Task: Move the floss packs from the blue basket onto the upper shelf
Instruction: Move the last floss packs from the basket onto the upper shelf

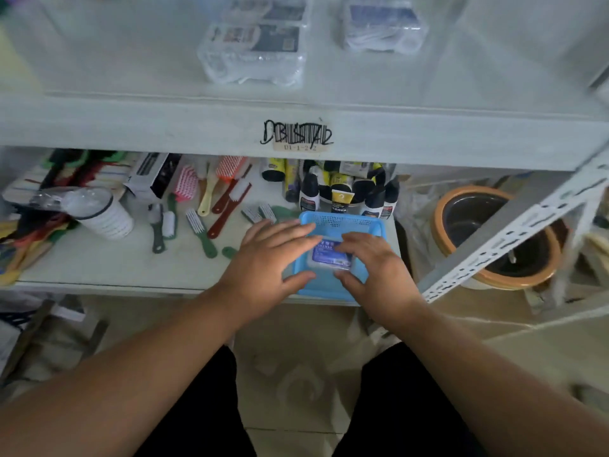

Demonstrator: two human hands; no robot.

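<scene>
A blue basket (339, 222) sits at the front right of the lower shelf. Inside it lies a floss pack (328, 255), clear plastic with a blue label. My left hand (267, 262) reaches over the basket's left rim, fingers spread, thumb near the pack's front left corner. My right hand (372, 265) covers the pack's right side, fingers on its top and thumb at its front edge. Whether either hand grips the pack is unclear. On the upper shelf (131, 61) lie wrapped floss packs, one bundle (253, 51) in the middle and another (384, 24) further right.
Brushes (211, 206) and combs lie left of the basket, dark bottles and tubes (339, 189) stand behind it. A clear cup (99, 212) lies at the left. A white perforated shelf post (514, 232) slants at the right, with a brown-rimmed pot (494, 235) behind it.
</scene>
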